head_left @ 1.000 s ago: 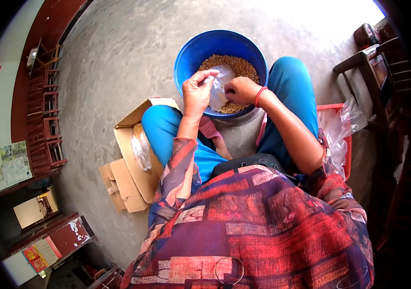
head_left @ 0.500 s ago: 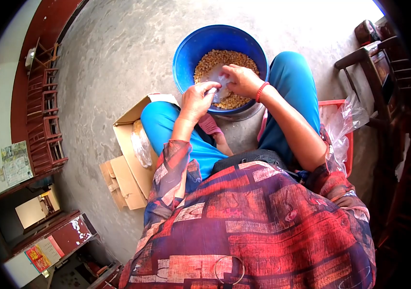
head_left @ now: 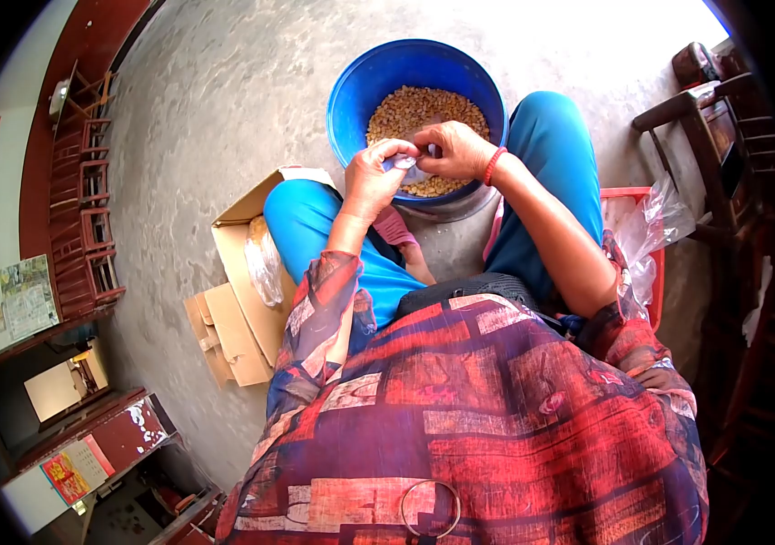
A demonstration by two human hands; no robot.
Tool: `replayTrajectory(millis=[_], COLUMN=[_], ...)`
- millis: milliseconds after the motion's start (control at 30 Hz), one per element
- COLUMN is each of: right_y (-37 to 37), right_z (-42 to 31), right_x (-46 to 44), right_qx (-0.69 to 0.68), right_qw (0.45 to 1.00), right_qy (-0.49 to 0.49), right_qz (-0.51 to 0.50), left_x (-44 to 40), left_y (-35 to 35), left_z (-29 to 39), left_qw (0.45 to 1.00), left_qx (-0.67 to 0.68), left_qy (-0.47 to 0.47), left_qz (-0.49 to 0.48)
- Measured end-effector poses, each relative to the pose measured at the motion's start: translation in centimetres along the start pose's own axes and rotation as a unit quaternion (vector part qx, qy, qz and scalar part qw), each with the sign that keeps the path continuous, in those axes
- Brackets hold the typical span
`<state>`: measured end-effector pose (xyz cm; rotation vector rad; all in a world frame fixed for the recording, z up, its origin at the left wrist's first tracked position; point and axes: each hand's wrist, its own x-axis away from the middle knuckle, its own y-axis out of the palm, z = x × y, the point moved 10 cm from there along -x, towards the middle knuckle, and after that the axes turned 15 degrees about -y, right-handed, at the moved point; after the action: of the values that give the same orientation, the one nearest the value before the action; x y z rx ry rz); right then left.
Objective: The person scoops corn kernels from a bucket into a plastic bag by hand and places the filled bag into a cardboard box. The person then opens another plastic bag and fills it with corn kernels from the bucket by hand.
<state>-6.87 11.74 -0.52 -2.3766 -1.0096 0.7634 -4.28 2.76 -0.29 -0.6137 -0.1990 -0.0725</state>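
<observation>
Between my knees stands a blue bucket (head_left: 347, 113) with small yellowish-tan pieces (head_left: 424, 104) in its bottom; their exact kind is hard to tell. Over its near rim, my left hand (head_left: 375, 182) pinches a thin clear plastic bag (head_left: 403, 163) between thumb and fingers. My right hand (head_left: 456, 151), a red bracelet on its wrist, is closed at the same bag, its fingertips almost meeting those of the left. Most of the bag is hidden under the hands.
An open cardboard box (head_left: 240, 272) with a plastic-wrapped bundle (head_left: 263, 263) sits by my left leg. To my right is a red crate (head_left: 619, 195) with clear plastic bags (head_left: 655, 222). Dark wooden furniture (head_left: 723, 136) stands farther right.
My hands have come closer together, and the right fingers have closed in at the bag's top. Less of the bag shows above the yellowish pieces.
</observation>
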Motion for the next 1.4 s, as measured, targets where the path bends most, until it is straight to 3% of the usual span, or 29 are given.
replayTrajectory(millis=[33, 133, 233, 633, 733, 833, 933, 1033, 1167, 1233, 1400], right_y=[0.9, 2.4, 2.7, 1.4, 0.4, 0.5, 1.9, 2.2, 0.6, 0.9, -0.1], right_z=[0.5, 0.6, 1.1, 1.0, 2.2, 2.5, 2.7, 3.2, 2.8, 2.7, 2.3], right_x=[0.3, 0.6, 0.6, 0.5, 0.9, 0.8, 1.2, 1.4, 0.5, 0.8, 0.9], right_qx=[-0.052, -0.063, 0.015, 0.010, -0.070, -0.170, -0.247, -0.234, -0.127, -0.355, -0.410], right_qw=[0.997, 0.992, 0.995, 0.999, 0.992, 0.980, 0.958, 0.958, 0.989, 0.925, 0.893], right_qy=[0.035, 0.024, 0.004, 0.011, 0.100, 0.084, 0.145, 0.164, 0.058, 0.114, 0.158], right_qz=[-0.034, -0.107, -0.099, -0.045, 0.012, 0.063, -0.019, -0.029, 0.044, 0.069, 0.094], left_x=[0.3, 1.2, 1.4, 1.3, 1.1, 1.0, 1.0, 1.0, 1.1, 1.1, 1.0], left_y=[-0.2, -0.4, -0.6, -0.8, -0.9, -1.0, -1.2, -1.0, -1.0, -1.0, -1.1], left_z=[0.5, 1.3, 1.5, 1.6, 1.6, 1.5, 1.3, 1.1, 1.3, 1.2, 1.2], left_qw=[1.000, 0.995, 0.993, 0.991, 0.991, 0.990, 0.988, 0.988, 0.991, 0.991, 0.987], left_qx=[0.002, -0.073, -0.082, -0.081, -0.082, -0.075, -0.076, -0.082, -0.065, -0.060, -0.089], left_qy=[0.021, 0.042, 0.048, 0.045, 0.036, 0.028, 0.019, 0.009, 0.015, 0.012, 0.017], left_qz=[0.014, 0.050, 0.075, 0.096, 0.102, 0.115, 0.132, 0.127, 0.118, 0.117, 0.130])
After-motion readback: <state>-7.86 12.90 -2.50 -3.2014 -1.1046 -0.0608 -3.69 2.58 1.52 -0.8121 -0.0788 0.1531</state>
